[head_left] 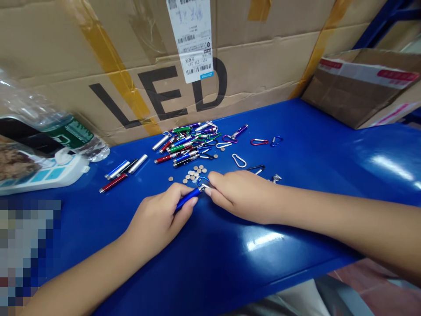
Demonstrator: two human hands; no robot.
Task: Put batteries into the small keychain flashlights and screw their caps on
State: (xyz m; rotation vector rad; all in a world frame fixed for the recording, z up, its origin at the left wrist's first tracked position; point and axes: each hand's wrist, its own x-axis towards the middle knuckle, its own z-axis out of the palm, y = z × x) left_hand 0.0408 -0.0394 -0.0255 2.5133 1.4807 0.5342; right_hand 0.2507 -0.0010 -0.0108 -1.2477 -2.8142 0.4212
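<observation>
Between the thumb and fingers of my left hand (154, 215) lies a blue metal mini flashlight (187, 199), tilted up to the right. My right hand (243, 195) pinches a blue carabiner (203, 179) at the flashlight's upper end; whether the two are joined I cannot tell. Just beyond the fingertips is a loose group of small round button cells (190, 175). Behind them lies a heap of mini flashlights (182, 148) in several colours, many with carabiners. A white carabiner (239, 160) and a black carabiner (256, 168) lie past my right hand.
Several flashlight tubes (113, 182) lie at left on the blue table (210, 272). A white power strip (66, 175) and a plastic water bottle (74, 134) stand farther left. A large cardboard box (246, 57) closes off the back; a smaller carton (348, 96) is at right.
</observation>
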